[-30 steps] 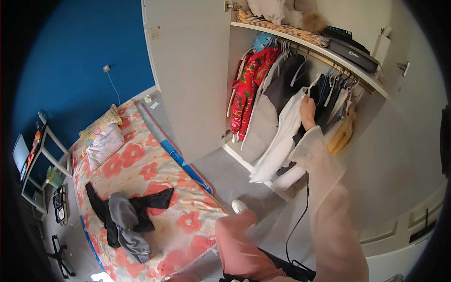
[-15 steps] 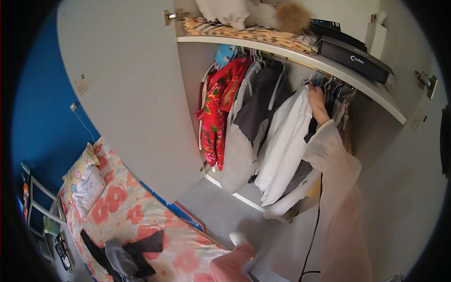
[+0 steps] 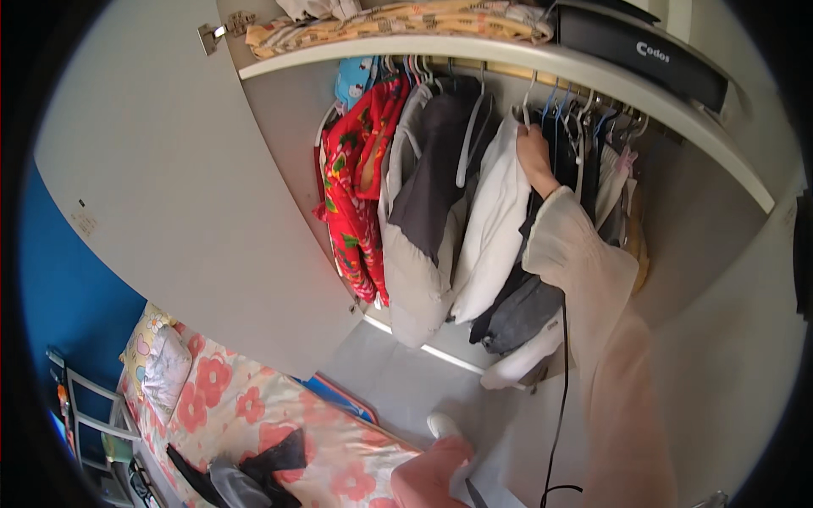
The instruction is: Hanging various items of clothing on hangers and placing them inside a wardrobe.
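My right hand, in a sheer pale sleeve, reaches into the open wardrobe. Its fingers are closed on the collar area of a white garment, just below a white hanger on the rail. Left of it hangs a dark grey and beige jacket, with an empty white hanger beside it. Further left is a red flowered garment. Several dark and light clothes hang right of my hand, partly behind my arm. My left hand is out of view.
The shelf above carries folded checked cloth and a black box. A wardrobe door stands open at left. Dark clothes lie on the flowered bed. A black cord hangs below my arm.
The view has shifted closer to the wardrobe. My right hand and the white garment have moved left along the rail, and more hangers show to their right.
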The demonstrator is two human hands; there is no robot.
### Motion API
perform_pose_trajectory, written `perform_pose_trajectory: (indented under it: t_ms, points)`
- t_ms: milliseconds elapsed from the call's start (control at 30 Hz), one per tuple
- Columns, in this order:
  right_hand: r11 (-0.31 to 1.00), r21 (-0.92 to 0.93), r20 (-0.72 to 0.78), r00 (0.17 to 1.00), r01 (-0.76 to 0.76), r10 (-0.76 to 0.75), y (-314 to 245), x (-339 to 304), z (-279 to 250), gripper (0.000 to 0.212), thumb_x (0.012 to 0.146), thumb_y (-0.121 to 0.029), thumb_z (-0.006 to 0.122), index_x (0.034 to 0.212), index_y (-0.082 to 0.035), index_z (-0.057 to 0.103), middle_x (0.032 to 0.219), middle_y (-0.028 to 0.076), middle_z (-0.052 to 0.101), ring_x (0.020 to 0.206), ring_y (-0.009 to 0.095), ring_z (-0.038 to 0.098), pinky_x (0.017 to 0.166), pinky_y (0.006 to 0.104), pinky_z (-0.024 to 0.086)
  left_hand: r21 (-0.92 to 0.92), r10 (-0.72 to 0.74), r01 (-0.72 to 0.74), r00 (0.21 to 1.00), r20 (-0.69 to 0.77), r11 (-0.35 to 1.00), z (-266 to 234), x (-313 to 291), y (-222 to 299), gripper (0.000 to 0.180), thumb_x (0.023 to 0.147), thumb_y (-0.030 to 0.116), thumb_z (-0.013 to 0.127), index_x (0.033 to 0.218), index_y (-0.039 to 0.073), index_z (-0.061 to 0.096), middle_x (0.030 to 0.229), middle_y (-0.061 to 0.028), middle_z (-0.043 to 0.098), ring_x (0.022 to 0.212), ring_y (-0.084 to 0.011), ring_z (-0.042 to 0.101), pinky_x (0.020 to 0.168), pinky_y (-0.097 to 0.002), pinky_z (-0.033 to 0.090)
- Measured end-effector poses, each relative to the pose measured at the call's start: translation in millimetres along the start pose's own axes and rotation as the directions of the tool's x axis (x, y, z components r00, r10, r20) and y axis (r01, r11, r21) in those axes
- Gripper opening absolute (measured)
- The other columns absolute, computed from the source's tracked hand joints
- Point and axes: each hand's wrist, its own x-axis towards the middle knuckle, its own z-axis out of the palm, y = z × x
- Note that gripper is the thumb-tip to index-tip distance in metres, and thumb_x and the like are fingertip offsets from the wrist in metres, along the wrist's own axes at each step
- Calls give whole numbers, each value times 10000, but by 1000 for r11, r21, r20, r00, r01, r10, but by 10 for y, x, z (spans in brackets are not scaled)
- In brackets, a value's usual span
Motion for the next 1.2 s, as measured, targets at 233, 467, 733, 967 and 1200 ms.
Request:
perform_pose_trajectory:
  t_ms: [233,467,733,967,1200]
  points:
    - [842,508,174,936,181,-306,450,-872,330,513,916,-462,352,1154,-32,499,1068,128,551,949,237,527,849,318,392,112,-132,127,991,33,986,283,-1494,-773,191,818,133,492,968,39,565,906,-120,600,954,-236,545,886,-369,375]
    - [993,-119,342,938,-13,54,2107,-3167,825,139,780,-140,483,814,-48,583,772,166,615,793,307,594,707,386,459,268,-228,212,973,27,940,303,-3537,-1775,191,816,139,494,960,38,570,917,-124,600,972,-243,539,907,-378,365]
    - [999,-13,822,569,-40,34,2093,-5244,599,219,812,-228,451,731,-94,604,591,22,550,504,148,523,446,301,417,271,-240,247,969,-58,930,230,-5667,-2778,195,793,151,506,936,44,584,951,-122,598,1003,-261,523,940,-393,344]
    - [933,285,943,240,-218,-231,193,-6247,112,206,877,-161,398,948,-51,557,861,49,621,717,110,584,599,247,468,66,-447,449,893,-44,891,-424,-5808,-2324,159,739,114,528,843,57,633,935,-107,610,1007,-259,506,972,-391,297]
    - [607,663,728,-189,437,-659,-1091,-6822,-384,207,898,-157,405,943,-19,553,768,59,612,694,144,581,624,267,444,65,-375,383,920,-112,921,-285,-5805,-2363,149,750,109,513,837,64,626,888,-82,625,979,-240,518,973,-395,286]
